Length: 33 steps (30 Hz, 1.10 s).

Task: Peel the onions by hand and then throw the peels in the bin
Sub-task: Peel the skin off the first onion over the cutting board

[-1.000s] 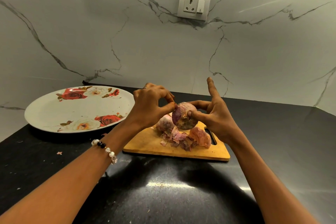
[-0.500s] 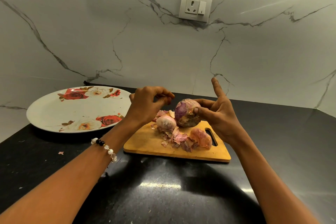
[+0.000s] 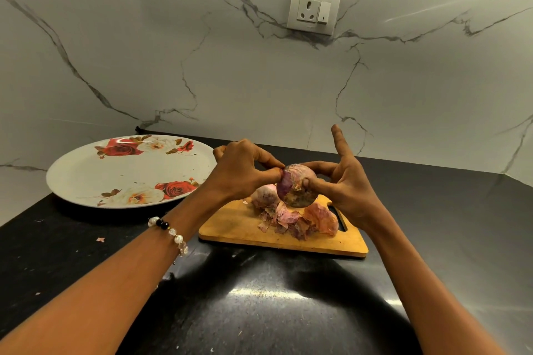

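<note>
Peeling an onion above the board

Surrounding the work: a rose-patterned plate left on the black desk, a wall socket behind. One mottled purple onion is held above the cutting board; right hand grips it, left hand fingers pinch its skin. Another pale onion and loose peels lie on the board.

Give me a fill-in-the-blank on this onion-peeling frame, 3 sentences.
1. The right hand holds the ____ above the cutting board.
2. The left hand pinches a flap of purple ____ at the onion's edge.
3. The flowered plate lies to the ____ of the board.

Missing words: onion; skin; left
</note>
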Motion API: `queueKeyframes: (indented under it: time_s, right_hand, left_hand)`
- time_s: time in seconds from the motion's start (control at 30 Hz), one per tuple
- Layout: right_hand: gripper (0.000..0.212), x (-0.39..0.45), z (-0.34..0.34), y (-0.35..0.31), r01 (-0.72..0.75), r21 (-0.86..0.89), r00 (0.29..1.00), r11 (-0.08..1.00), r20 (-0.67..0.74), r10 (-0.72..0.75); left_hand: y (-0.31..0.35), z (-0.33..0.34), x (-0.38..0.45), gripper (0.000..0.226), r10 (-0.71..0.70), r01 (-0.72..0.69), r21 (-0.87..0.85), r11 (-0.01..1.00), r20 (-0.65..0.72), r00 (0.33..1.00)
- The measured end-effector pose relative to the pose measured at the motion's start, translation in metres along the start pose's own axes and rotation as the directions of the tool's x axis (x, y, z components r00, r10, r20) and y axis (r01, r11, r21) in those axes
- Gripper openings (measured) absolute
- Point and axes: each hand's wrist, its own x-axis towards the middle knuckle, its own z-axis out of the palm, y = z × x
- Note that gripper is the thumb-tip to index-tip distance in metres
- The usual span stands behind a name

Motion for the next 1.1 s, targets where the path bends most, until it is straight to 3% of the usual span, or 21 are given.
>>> queueKeyframes:
  time_s: [0.23, 0.57, 0.7, 0.93, 1.1]
  right_hand:
    - [0.12, 0.001, -0.001, 0.003, 0.0, 0.043, 1.0, 0.999, 0.002, 0.0]
    - [0.14, 0.002, -0.004, 0.001, -0.057, 0.339, 0.998, 0.939, 0.052, 0.042]
    - [0.14, 0.004, -0.009, 0.003, -0.068, 0.396, 0.998, 0.916, 0.01, 0.069]
    - [0.148, 0.008, -0.014, 0.01, -0.078, 0.386, 0.992, 0.919, -0.062, 0.11]
    - [0.151, 0.007, -0.011, 0.009, -0.084, 0.342, 0.993, 0.936, -0.055, 0.109]
  left_hand:
    - [-0.001, 0.001, 0.001, 0.016, 0.016, -0.015, 0.019, 1.0, -0.05, 0.999]
    - [-0.007, 0.001, 0.004, 0.018, -0.08, 0.08, -0.007, 0.997, -0.199, 0.977]
    - [-0.008, 0.0, 0.004, 0.018, -0.114, 0.113, -0.016, 0.993, -0.175, 0.978]
    - [-0.009, 0.002, 0.002, 0.014, 0.029, 0.008, 0.187, 0.982, -0.199, 0.98]
    - [-0.002, 0.001, -0.001, 0.03, 0.063, 0.018, 0.32, 0.947, -0.241, 0.968]
